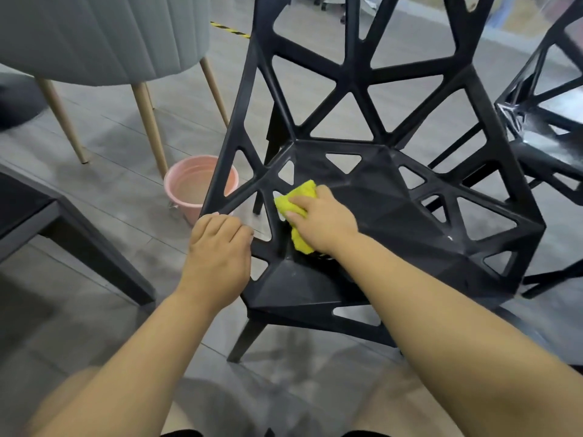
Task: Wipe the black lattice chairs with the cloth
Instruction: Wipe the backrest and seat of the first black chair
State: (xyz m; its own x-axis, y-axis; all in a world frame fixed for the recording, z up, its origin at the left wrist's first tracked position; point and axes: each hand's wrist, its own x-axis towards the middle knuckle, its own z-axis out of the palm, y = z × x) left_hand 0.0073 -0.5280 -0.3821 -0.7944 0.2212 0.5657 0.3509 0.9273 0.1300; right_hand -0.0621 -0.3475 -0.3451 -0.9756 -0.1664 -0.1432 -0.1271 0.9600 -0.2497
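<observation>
A black lattice chair (394,216) stands right in front of me, its seat and back full of triangular openings. My right hand (321,220) lies on a yellow cloth (301,197) and presses it onto the left part of the seat, fingers spread over it. My left hand (217,250) grips the chair's left front edge, fingers curled round the bar. A second black lattice chair (542,127) stands at the right, partly cut off by the frame.
A pink bucket (192,190) stands on the grey floor just left of the chair, behind its side frame. A grey upholstered chair (104,42) with wooden legs is at the upper left. A dark table's corner and leg (79,234) reach in from the left.
</observation>
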